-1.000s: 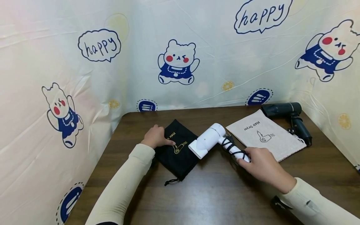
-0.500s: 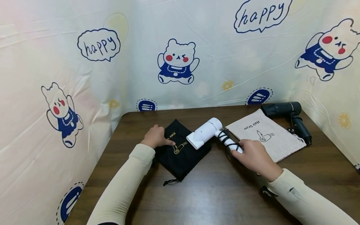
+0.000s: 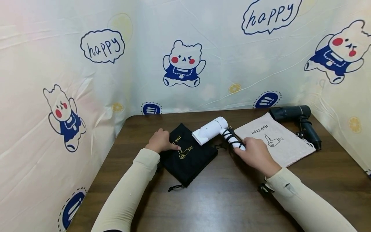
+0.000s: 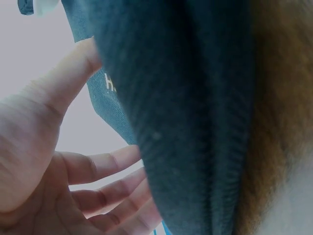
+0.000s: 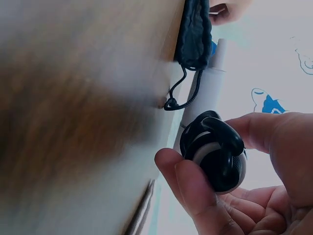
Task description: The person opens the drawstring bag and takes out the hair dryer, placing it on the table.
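Observation:
My right hand (image 3: 256, 154) grips the handle of a white hair dryer (image 3: 210, 130), its black cord (image 3: 230, 137) wound around the handle. The dryer's head overlaps the upper right part of a black drawstring bag (image 3: 191, 161) in the head view. This bag bears gold "Hair" lettering and a dryer drawing. My left hand (image 3: 162, 141) holds the bag's left side, thumb on the printed face; in the left wrist view the fingers (image 4: 115, 164) reach the cloth's edge. Seen from the right wrist, the bag's gathered mouth (image 5: 195, 36) with its looped drawstring faces that hand.
To the right lies a pale drawstring bag (image 3: 266, 141) printed "Hair Dryer". Behind it, near the table's right edge, is a dark hair dryer (image 3: 301, 117). A patterned curtain (image 3: 220, 64) rises behind the brown wooden table (image 3: 208, 199).
My right hand has carried the white hair dryer left and away from me, uncovering the black bag's right corner and cord. The left hand stays in place on the bag.

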A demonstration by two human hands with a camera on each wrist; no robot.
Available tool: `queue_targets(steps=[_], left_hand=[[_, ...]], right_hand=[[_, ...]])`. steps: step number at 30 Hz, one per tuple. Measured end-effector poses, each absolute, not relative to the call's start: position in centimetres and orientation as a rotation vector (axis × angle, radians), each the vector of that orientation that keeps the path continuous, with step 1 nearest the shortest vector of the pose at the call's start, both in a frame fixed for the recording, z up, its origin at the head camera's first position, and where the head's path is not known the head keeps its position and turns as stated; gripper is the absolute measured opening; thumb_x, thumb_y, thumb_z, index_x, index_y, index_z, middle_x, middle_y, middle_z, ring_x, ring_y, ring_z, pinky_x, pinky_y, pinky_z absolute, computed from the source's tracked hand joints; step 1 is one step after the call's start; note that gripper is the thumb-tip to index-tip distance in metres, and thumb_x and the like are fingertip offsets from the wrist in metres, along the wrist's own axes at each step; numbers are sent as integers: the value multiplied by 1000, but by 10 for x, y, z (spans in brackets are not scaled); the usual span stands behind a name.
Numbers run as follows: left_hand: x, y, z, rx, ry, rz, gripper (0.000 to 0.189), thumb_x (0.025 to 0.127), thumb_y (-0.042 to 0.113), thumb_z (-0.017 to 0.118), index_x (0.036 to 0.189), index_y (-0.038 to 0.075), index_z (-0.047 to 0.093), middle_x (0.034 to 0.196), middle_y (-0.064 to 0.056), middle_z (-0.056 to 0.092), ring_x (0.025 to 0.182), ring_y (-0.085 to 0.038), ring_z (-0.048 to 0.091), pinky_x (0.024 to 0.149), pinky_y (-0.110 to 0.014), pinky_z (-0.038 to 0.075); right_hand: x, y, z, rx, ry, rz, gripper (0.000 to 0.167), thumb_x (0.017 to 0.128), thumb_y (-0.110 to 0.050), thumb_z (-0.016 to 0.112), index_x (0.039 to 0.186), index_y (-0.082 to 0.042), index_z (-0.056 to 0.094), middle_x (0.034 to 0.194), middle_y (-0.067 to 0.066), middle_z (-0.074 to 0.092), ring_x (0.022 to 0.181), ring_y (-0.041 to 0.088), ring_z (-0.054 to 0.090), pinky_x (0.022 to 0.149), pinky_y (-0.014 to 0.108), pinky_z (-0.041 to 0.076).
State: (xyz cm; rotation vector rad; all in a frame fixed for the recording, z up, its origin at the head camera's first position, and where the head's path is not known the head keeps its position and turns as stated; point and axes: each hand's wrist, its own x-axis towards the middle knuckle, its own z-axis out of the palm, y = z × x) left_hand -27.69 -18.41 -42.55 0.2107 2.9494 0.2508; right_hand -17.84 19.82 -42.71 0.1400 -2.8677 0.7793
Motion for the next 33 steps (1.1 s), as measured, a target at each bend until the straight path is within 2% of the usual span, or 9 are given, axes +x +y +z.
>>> queue_targets(steps=[4, 15, 33], left_hand=[[-277, -184, -425, 226, 2949, 253, 86, 73, 65, 86, 122, -2, 69, 129, -24, 57, 109, -38, 59, 94, -54, 54], [-277, -185, -426, 223, 2940, 268, 86, 73, 64, 86, 123, -3, 68, 132, -25, 55, 113, -40, 58, 96, -55, 53], [-273, -183, -425, 214, 2949, 285, 82, 75, 62, 86, 121, -4, 70, 129, -25, 56, 109, -38, 59, 97, -54, 54]], right_hand=[[-185, 195, -428, 118, -2872, 788, 29, 87, -30, 75, 73, -8, 64, 62, 3, 58, 53, 19, 51, 47, 32, 41], [-198, 190, -429, -4, -2944, 855, 30, 90, -33, 73, 85, -4, 68, 70, 7, 64, 58, 21, 57, 50, 31, 46], [-222, 185, -433, 1, -2941, 796, 33, 88, -35, 73, 73, -6, 65, 63, 6, 60, 55, 22, 54, 49, 33, 43]])
